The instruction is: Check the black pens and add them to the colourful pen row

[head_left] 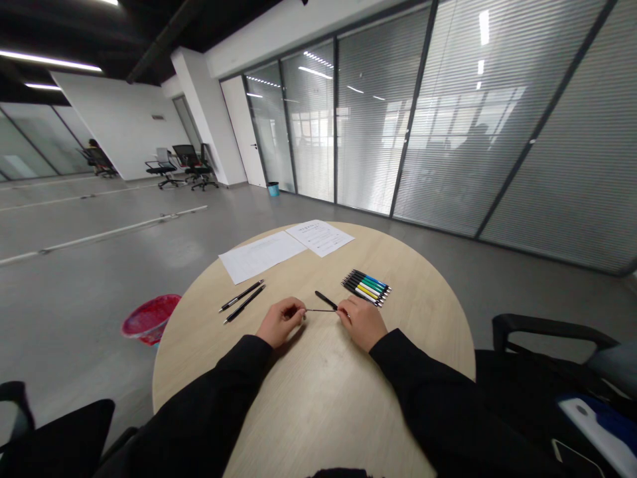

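Note:
Between my two hands runs a thin dark rod [321, 310], slim like a pen refill. My left hand [283, 321] pinches its left end; a small pale bit shows under those fingertips, too small to name. At the right end, the fingers of my right hand [362, 321] are closed on the rod. Just beyond it lies a black pen barrel [326, 300], its near end close to my right fingers. Two black pens [243, 303] rest side by side to the left. A row of several pens [365, 287] with coloured barrels lies past my right hand, partly covered by it.
Two printed sheets [263, 255] lie at the far side of the round wooden table [318, 398]. A red bin [150, 318] stands on the floor at the left. Chairs flank the table, and a black armrest [547, 325] is close on the right.

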`<state>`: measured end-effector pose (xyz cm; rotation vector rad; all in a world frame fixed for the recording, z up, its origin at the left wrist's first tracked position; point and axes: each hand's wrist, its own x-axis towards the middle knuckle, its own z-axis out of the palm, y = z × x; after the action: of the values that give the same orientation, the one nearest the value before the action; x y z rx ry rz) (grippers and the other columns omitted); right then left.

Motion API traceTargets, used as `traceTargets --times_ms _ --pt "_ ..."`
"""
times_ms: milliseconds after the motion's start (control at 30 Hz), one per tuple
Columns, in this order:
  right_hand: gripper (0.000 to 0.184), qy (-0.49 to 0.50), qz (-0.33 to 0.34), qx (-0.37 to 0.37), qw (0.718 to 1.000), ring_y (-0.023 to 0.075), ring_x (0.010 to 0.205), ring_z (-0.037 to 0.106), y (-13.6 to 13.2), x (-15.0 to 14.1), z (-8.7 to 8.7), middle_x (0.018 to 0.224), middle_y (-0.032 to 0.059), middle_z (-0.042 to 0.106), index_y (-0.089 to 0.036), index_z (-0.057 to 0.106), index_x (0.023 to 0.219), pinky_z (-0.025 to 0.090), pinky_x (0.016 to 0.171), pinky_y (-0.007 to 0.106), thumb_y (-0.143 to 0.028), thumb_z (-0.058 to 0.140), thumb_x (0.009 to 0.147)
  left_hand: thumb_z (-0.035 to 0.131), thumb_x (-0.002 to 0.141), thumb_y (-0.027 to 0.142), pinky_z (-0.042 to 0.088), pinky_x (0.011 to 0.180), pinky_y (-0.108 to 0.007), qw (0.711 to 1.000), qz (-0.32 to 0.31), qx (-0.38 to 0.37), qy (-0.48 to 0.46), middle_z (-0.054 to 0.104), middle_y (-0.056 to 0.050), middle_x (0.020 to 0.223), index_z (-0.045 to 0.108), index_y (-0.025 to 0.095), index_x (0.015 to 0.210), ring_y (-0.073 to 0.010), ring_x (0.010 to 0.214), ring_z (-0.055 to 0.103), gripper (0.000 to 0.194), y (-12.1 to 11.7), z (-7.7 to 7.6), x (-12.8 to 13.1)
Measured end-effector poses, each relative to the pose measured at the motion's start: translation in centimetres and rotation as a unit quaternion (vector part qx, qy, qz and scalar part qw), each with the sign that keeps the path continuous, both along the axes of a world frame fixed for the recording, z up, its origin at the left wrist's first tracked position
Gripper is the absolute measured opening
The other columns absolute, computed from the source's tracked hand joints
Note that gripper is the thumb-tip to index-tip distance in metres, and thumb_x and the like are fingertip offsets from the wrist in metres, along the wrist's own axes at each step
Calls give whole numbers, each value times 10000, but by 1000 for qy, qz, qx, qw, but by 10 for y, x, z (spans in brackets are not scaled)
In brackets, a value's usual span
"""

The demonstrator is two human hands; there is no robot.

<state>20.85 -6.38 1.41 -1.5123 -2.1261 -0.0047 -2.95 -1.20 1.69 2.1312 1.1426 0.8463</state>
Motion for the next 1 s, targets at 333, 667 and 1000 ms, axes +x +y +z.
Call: traceTargets --times_ms 333,667,1000 --pt "121 -32 -16 -17 999 165 868 567 0 1 -2 898 48 628 -186 628 849 395 755 255 -200 525 911 548 829 401 413 604 -259 999 26 -20 -39 616 -29 675 628 153 765 -147 629 531 268 2 1 -1" --pt "82 -47 -50 -43 997 183 866 572 -1 -2 -3 873 58 639 -185 602 807 398 734 268 -171 535 853 518 808 340 398 624 -289 987 120 68 83 607 -31 702 631 182 751 -167 644 518 203 8 -5 -5" --pt "84 -60 -52 -70 994 191 836 592 -4 -8 -5 861 68 663 -182 608 788 385 681 275 -186 536 830 538 778 252 397 641 -299 978 110 96 152 576 -45 759 578 190 724 -188 700 532 91 9 -12 -3"
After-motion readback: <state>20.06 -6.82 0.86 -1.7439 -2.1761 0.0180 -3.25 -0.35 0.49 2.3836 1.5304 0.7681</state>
